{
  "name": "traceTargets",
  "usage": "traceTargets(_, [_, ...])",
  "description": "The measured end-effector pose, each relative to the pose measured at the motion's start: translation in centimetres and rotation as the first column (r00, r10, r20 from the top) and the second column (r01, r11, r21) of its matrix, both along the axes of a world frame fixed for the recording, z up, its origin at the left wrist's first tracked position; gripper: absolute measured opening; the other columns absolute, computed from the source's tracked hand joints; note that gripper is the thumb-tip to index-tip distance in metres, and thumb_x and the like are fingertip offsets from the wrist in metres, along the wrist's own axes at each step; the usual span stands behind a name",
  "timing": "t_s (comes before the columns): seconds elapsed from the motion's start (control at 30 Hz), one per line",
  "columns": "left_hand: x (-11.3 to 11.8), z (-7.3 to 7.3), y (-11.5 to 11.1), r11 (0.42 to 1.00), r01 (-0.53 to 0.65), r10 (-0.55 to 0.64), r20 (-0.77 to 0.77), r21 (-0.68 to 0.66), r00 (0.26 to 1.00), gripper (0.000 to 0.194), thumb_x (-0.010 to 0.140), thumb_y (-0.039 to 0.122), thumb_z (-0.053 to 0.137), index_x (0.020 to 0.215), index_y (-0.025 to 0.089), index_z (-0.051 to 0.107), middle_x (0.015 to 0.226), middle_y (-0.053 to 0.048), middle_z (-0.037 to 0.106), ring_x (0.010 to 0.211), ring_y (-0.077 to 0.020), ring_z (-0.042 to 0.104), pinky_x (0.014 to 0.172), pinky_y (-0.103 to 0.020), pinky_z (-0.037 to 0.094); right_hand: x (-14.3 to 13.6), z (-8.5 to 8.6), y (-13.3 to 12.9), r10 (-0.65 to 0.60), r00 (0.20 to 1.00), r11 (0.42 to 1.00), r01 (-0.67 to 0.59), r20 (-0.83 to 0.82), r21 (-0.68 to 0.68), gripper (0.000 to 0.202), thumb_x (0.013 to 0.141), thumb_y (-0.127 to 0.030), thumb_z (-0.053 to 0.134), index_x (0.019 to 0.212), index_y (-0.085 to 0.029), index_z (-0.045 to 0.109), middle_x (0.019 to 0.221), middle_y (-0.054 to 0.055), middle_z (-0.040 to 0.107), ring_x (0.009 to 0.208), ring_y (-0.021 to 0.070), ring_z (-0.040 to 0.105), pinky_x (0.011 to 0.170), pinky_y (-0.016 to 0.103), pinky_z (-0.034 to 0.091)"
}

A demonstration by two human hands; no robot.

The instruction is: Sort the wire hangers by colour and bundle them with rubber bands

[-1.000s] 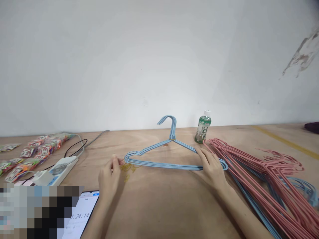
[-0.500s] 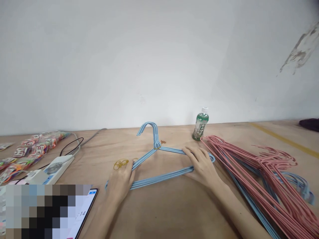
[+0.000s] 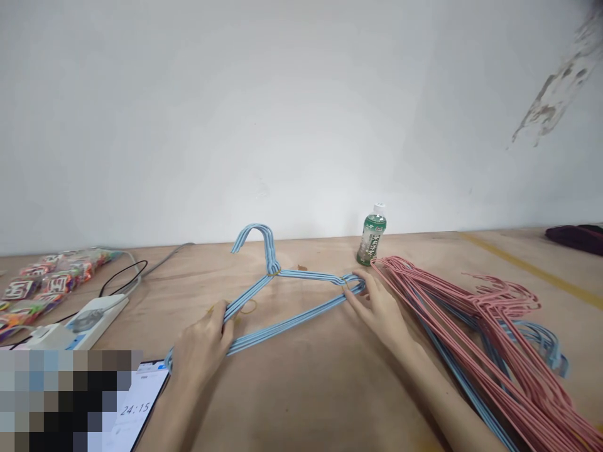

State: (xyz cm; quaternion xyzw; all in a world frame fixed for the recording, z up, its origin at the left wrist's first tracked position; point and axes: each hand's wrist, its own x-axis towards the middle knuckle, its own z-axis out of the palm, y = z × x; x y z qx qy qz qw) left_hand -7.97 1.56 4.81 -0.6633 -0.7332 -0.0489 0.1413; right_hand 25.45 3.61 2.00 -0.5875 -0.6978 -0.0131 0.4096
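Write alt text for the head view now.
A person's left hand and right hand hold a bundle of blue hangers at a wooden table. Pink hangers lie to the right; a green-labelled bottle stands near the wall.

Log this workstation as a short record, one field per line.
Left hand: the left hand has its grip around the left side of the blue hanger bundle
Right hand: the right hand has its grip at the bundle's right end
Binding: yellowish band at the base of the hooks
Right side: pink hangers lying over more blue hangers
Behind: upright bottle, white cap
Left side: colourful packets, white power strip
Phone: phone partly masked, screen showing 24:15
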Motion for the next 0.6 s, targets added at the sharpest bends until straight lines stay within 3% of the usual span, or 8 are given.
traceTargets(0.13, [-0.2, 0.1, 0.0, 1.000, 0.005, -0.005, -0.005, 0.001, 1.000, 0.027, 0.090, 0.029, 0.033, 0.101, 0.024, 0.057, 0.086, -0.006, 0.072, 0.075, -0.0272, 0.066, 0.054, -0.030, 0.026, 0.1, -0.4, 0.2, -0.017, 0.997, 1.000, 0.018, 0.075, -0.019, 0.038, 0.094, -0.040, 0.041, 0.125, -0.019, 0.047, 0.106, 0.011, 0.065, 0.082, 0.0240, 0.068, 0.069, 0.036, 0.054])
traceTargets(0.3, [-0.4, 0.0, 0.2, 1.000, -0.008, 0.008, 0.011, -0.006, 1.000, 0.026, 0.090, 0.030, 0.033, 0.102, 0.025, 0.056, 0.085, -0.005, 0.072, 0.076, -0.0266, 0.066, 0.054, -0.030, 0.026, 0.8, -1.3, 0.8, -0.050, 0.987, 0.993, 0.032, 0.155, 0.116, 0.035, 0.096, -0.029, 0.034, 0.124, -0.017, 0.050, 0.102, 0.013, 0.069, 0.086, 0.0275, 0.069, 0.064, 0.036, 0.054])
traceTargets(0.43, [-0.3, 0.2, 0.1, 1.000, -0.009, 0.009, -0.005, -0.024, 1.000, 0.026, 0.090, 0.030, 0.033, 0.102, 0.024, 0.056, 0.085, -0.005, 0.072, 0.077, -0.0274, 0.067, 0.055, -0.031, 0.025, 1.2, -1.8, 1.0, -0.059, 0.989, 0.984, 0.034, 0.139, 0.173, 0.036, 0.095, -0.024, 0.034, 0.126, -0.018, 0.051, 0.105, 0.013, 0.070, 0.091, 0.0278, 0.069, 0.070, 0.038, 0.054])
traceTargets(0.6, [-0.2, 0.2, 0.0, 0.999, -0.019, 0.018, -0.014, -0.028, 1.000, 0.026, 0.090, 0.031, 0.032, 0.099, 0.025, 0.055, 0.087, -0.005, 0.072, 0.078, -0.0280, 0.067, 0.055, -0.031, 0.025, 1.3, -1.9, 1.0, -0.034, 0.997, 0.993, 0.024, 0.074, 0.119, 0.037, 0.094, -0.026, 0.035, 0.124, -0.017, 0.055, 0.100, 0.012, 0.072, 0.085, 0.0271, 0.070, 0.073, 0.039, 0.054])
